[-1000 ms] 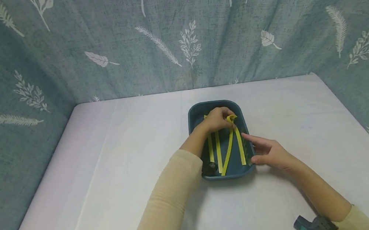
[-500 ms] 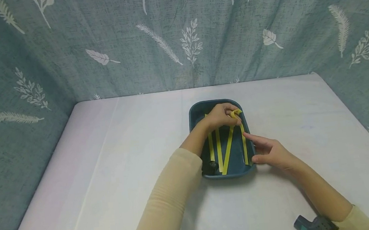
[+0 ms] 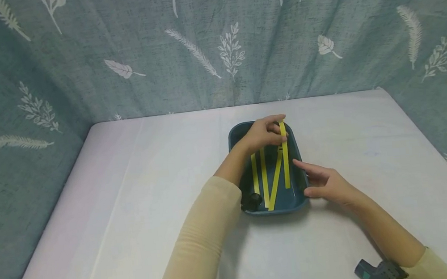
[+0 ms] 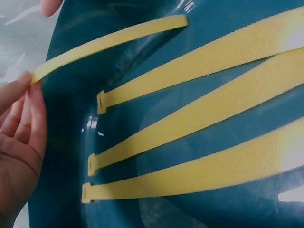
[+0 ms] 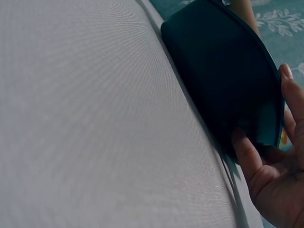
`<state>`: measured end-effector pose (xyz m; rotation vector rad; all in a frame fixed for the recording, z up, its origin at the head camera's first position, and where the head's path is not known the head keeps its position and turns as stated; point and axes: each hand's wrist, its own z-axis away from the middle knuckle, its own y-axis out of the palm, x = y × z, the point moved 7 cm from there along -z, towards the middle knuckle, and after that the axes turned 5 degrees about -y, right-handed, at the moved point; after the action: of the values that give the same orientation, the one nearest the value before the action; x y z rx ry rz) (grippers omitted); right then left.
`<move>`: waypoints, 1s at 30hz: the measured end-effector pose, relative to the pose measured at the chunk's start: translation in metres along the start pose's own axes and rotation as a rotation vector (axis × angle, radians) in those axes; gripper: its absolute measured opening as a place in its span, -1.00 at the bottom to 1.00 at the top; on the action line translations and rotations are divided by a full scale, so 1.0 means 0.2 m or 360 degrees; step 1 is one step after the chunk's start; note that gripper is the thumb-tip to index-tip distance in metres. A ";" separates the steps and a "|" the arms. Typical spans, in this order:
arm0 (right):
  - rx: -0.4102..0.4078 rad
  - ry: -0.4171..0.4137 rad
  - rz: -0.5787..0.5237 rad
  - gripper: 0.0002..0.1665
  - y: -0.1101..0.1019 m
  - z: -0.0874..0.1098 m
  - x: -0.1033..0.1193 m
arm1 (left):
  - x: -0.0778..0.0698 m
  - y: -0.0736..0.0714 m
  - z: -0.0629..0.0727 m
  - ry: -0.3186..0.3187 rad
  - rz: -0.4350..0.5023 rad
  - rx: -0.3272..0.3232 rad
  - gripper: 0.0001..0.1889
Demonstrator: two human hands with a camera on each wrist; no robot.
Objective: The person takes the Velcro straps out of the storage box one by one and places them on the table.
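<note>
In the head view, a dark teal tray (image 3: 276,212) lies on the white table with yellow slotted hook-and-loop straps in it. My left hand (image 3: 262,135) pinches one yellow strap (image 3: 286,165) by its far end, above the tray's far right part. In the left wrist view, that strap (image 4: 111,43) stretches from thumb and fingertips to a free end over the tray. Three other straps (image 4: 204,109) lie side by side, slotted heads at the far end. My right hand (image 3: 326,184) holds the tray's right side, thumb against the outer wall (image 5: 218,80), fingers at the rim.
A black device (image 3: 251,202) sits below my left wrist, over the tray's near left corner. Another wrist device (image 3: 377,272) is on my right forearm. White tabletop (image 3: 163,185) surrounds the tray, and a patterned curtain (image 3: 142,93) stands behind and at both sides.
My left hand first moved slightly right, then lifted away toward the far rim, and the pinched strap now hangs straighter. My right hand stays at the tray's side.
</note>
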<state>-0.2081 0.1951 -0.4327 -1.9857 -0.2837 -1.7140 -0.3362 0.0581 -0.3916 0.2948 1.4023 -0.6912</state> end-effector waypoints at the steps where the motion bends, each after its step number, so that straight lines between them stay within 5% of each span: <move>1: 0.0000 -0.0001 0.0001 -0.19 0.00 0.00 0.00 | -0.01 -0.01 0.00 0.0015 0.0011 -0.0010 -0.36; 8: 0.0002 -0.0025 0.0015 -0.18 0.00 0.01 0.00 | -0.07 -0.06 0.02 0.0139 -0.0028 -0.0115 -0.52; 15: 0.0004 -0.0056 0.0014 -0.17 0.00 0.01 0.00 | -0.11 -0.11 0.05 0.0146 -0.0019 -0.0190 -0.55; 22: -0.0007 -0.0058 0.0013 -0.18 0.00 0.00 0.00 | -0.14 -0.18 0.07 0.0098 0.0152 -0.0166 -0.42; 30: -0.0015 -0.0080 -0.0018 -0.17 0.00 0.00 0.00 | -0.19 -0.26 0.14 0.0132 0.0151 -0.0126 -0.30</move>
<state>-0.2083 0.1955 -0.4332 -2.0398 -0.3051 -1.6772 -0.3459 0.0130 -0.3399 0.3283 1.4811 -0.5497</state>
